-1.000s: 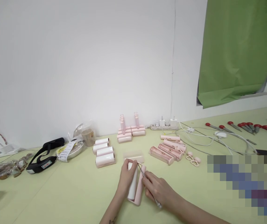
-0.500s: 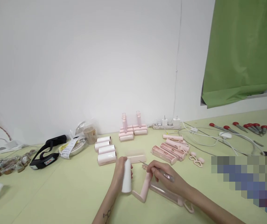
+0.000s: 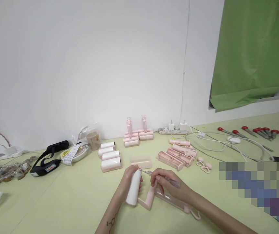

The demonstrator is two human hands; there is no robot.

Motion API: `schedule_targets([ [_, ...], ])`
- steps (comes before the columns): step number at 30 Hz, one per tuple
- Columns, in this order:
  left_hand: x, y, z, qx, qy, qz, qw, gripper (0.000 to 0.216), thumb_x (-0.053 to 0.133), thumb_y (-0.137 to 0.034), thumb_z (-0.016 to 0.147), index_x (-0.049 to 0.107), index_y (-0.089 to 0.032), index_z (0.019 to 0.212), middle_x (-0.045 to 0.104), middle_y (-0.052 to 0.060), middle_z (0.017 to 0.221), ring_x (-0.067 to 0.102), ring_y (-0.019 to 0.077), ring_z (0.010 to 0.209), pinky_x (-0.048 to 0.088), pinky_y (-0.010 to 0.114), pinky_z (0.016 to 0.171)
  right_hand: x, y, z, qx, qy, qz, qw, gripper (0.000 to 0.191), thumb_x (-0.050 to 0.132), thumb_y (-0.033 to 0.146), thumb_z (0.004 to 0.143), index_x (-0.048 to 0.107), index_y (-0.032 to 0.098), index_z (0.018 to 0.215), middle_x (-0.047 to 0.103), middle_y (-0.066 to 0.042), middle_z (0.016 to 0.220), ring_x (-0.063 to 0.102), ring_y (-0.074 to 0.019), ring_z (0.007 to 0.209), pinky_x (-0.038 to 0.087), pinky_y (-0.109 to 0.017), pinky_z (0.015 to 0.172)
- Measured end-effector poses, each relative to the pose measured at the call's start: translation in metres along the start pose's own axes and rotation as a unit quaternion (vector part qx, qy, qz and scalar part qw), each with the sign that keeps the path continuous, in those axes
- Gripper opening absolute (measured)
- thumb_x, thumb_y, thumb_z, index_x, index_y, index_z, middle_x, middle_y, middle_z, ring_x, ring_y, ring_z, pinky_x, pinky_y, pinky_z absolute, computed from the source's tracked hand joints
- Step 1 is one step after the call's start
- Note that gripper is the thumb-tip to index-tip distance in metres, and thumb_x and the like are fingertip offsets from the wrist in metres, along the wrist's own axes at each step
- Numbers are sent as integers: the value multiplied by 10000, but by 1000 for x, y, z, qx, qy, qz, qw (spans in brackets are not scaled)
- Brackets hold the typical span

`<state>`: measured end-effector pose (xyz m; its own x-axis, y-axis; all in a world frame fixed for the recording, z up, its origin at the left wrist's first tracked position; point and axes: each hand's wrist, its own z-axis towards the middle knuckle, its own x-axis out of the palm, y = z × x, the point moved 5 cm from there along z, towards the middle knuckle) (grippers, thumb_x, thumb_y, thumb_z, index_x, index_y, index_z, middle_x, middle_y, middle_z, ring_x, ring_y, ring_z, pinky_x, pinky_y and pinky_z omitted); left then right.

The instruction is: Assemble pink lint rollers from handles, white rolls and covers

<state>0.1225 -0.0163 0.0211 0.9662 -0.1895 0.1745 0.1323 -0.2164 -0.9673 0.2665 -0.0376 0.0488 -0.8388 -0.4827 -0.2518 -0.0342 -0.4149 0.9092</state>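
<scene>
My left hand (image 3: 130,180) is wrapped round a white lint roller refill (image 3: 134,188), which tilts with its top end leaning to the right. My right hand (image 3: 167,184) grips a slim pointed tool with a clear handle (image 3: 173,183); whether it is a knife or a pick I cannot tell. Its tip meets or nearly meets the top edge of the roll. Beneath my hands lie a bent pink roller handle (image 3: 149,199) and a clear tube cover (image 3: 173,201) with a pink loop at its end. Just beyond is a translucent pale pink sleeve (image 3: 140,162).
Several white refill rolls (image 3: 111,163) lie to the left. Assembled pink rollers (image 3: 131,142) stand by the wall. Pink roller cases (image 3: 171,161) and pink loop pieces (image 3: 205,168) are at right, near a power strip (image 3: 173,131) and white cables. Red-tipped tools (image 3: 263,132) lie far right.
The white roll has tilted, its top swinging right and its lower end left. The pointed tool's tip has come from beside the roll to its top edge.
</scene>
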Motion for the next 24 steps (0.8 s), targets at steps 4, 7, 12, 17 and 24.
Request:
schedule_targets([
  [4, 0, 0, 2, -2, 14, 13, 1000, 423, 476, -587, 653, 481, -182, 776, 544, -16, 539, 489, 113, 397, 387, 214, 365, 0, 1, 0, -2, 14, -31, 999, 238, 351, 291, 850, 546, 168, 793, 552, -11, 767, 470, -66, 510, 384, -189, 498],
  [7, -3, -1, 12, -14, 2, 26, 1000, 451, 475, -615, 643, 483, -175, 742, 548, -10, 526, 489, 112, 384, 391, 215, 357, -5, 2, 7, -22, 8, -90, 996, 224, 356, 269, 843, 558, 181, 801, 559, -6, 787, 487, -69, 528, 389, -185, 510],
  [12, -10, -11, 42, -66, -39, 48, 996, 558, 410, -707, 611, 481, -164, 722, 532, 0, 461, 496, 128, 359, 404, 237, 353, -30, -7, 37, 11, -46, -103, 994, 196, 369, 314, 821, 517, 185, 821, 580, 6, 711, 476, -66, 422, 377, -195, 447],
  [17, -13, -25, 60, -73, -65, 82, 992, 595, 366, -735, 607, 488, -156, 673, 539, 24, 444, 504, 144, 360, 407, 256, 354, -63, -3, 67, 20, -183, -31, 982, 255, 355, 460, 810, 369, 209, 767, 579, 49, 564, 430, -70, 313, 343, -199, 398],
  [24, 8, -55, 61, 157, -75, 180, 968, 581, 261, -673, 713, 524, -156, 670, 547, 20, 464, 502, 140, 365, 386, 236, 355, -66, 2, 109, 14, -251, -94, 963, 427, 402, 541, 747, 402, 190, 504, 346, 76, 306, 338, -75, 311, 258, -196, 377],
])
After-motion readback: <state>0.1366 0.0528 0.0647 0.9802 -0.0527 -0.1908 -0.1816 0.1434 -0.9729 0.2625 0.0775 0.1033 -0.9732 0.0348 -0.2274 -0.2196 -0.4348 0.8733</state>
